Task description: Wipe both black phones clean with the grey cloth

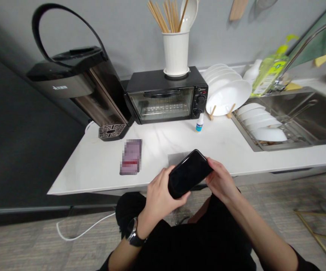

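Observation:
A black phone (pixel 189 174) with a dark screen is held tilted over the counter's front edge. My left hand (pixel 161 194) wraps round its lower left end, thumb along the near side. At the upper right end, my right hand (pixel 222 180) grips the phone's corner with its fingertips; part of those fingers is hidden. Beneath the phone's far side, a grey flat patch (pixel 175 158) shows on the counter. Left of my hands lies a blurred purple packet-like item (pixel 131 156). Beyond the phone stands a small white spray bottle with a blue label (pixel 199 124).
The white counter (pixel 92 169) bears a tall black dispenser (pixel 95 90) at left and a toaster oven (pixel 165 98) with a utensil cup (pixel 176 52) on top. White plates (pixel 227 94) stand in a rack beside the sink (pixel 306 139), which holds bowls (pixel 264 122).

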Available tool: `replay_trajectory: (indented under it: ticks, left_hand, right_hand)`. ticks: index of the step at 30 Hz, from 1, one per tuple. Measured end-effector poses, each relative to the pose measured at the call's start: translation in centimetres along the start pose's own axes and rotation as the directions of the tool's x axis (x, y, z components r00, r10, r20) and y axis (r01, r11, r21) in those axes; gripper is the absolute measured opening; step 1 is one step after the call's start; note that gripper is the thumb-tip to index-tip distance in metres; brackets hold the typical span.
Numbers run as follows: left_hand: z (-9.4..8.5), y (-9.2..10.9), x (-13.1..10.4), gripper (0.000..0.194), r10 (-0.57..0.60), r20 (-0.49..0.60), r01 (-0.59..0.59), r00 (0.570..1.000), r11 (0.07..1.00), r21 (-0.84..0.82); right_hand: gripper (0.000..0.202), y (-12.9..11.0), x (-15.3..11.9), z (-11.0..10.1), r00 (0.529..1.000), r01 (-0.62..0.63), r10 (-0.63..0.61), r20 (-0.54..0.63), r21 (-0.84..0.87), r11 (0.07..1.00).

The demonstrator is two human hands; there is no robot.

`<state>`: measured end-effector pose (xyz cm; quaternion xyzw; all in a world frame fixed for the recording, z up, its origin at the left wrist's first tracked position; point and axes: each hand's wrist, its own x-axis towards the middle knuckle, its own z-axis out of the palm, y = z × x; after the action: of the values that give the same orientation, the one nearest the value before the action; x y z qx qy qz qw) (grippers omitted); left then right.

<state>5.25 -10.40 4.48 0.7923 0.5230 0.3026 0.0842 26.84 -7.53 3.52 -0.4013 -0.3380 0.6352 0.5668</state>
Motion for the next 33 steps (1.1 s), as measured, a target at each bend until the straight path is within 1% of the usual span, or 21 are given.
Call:
replay_trajectory:
  ticks: [4, 8, 12, 17, 19, 21, 23, 25, 28, 30, 32, 33]
  left_hand:
    - [-0.2, -0.2, 0.3, 0.079, -0.003, 0.028, 0.003, 1.0, 1.0, -0.018]
    - [-0.6, -0.5, 0.7, 0.079, 0.006, 0.059, -0.005, 0.998, 1.0, -0.02]
    - [-1.0, -0.7, 1.2, 0.077, 0.007, 0.09, -0.004, 0.996, 0.999, -0.039]
    - [-1.1, -0.6, 1.7, 0.08, -0.001, 0.14, 0.019, 0.99, 0.992, -0.128]
    - [-1.1, -0.6, 1.9, 0.083, -0.008, 0.156, 0.033, 0.988, 0.987, -0.158]
    - [-1.2, -0.5, 2.1, 0.09, -0.005, 0.172, 0.036, 0.985, 0.983, -0.18]
    - [-1.2, -0.5, 2.2, 0.098, -0.001, 0.189, 0.038, 0.982, 0.981, -0.19]
    - [-1.1, -0.3, 2.3, 0.099, -0.016, 0.2, 0.052, 0.98, 0.983, -0.178]
    - [-0.7, 0.0, 2.4, 0.093, -0.039, 0.176, 0.067, 0.984, 0.985, -0.158]
    - [-0.3, 0.1, 2.6, 0.088, -0.017, 0.136, 0.042, 0.991, 0.983, -0.178]
    - [0.0, 0.2, 2.8, 0.084, 0.027, 0.072, -0.012, 0.997, 0.98, -0.196]
    - [0.0, 0.3, 3.0, 0.082, 0.036, 0.029, -0.03, 0.999, 0.98, -0.197]
  right_hand:
    - [0.041, 0.1, 0.2, -0.2, 1.0, 0.0, 0.001, 0.017, -0.042, 0.999]
    - [0.042, 0.2, 0.3, -0.1, 1.0, 0.005, -0.004, 0.019, -0.049, 0.999]
    - [0.046, 0.4, 0.5, -0.1, 0.998, 0.05, -0.048, 0.027, -0.091, 0.995]
    - [0.052, 0.3, 1.0, 0.0, 0.999, 0.051, -0.051, 0.009, -0.063, 0.997]
    - [0.054, 0.1, 1.0, 0.1, 0.992, 0.122, -0.12, 0.027, -0.13, 0.984]
    - [0.054, -0.1, 1.0, 0.2, 0.98, 0.199, -0.196, 0.035, -0.249, 0.948]
    - [0.049, -0.3, 0.9, 0.2, 0.971, 0.231, -0.239, 0.023, -0.354, 0.906]
    - [0.041, -0.5, 0.8, 0.2, 0.962, 0.256, -0.272, 0.023, -0.419, 0.871]
    - [0.032, -0.9, 0.9, 0.2, 0.934, 0.339, -0.353, 0.062, -0.472, 0.814]
    - [0.029, -1.1, 1.1, 0.3, 0.922, 0.371, -0.378, 0.087, -0.478, 0.796]
    - [0.029, -1.1, 1.4, 0.3, 0.922, 0.368, -0.382, 0.066, -0.461, 0.808]
    - [0.03, -1.0, 1.6, 0.3, 0.924, 0.355, -0.381, 0.033, -0.446, 0.822]
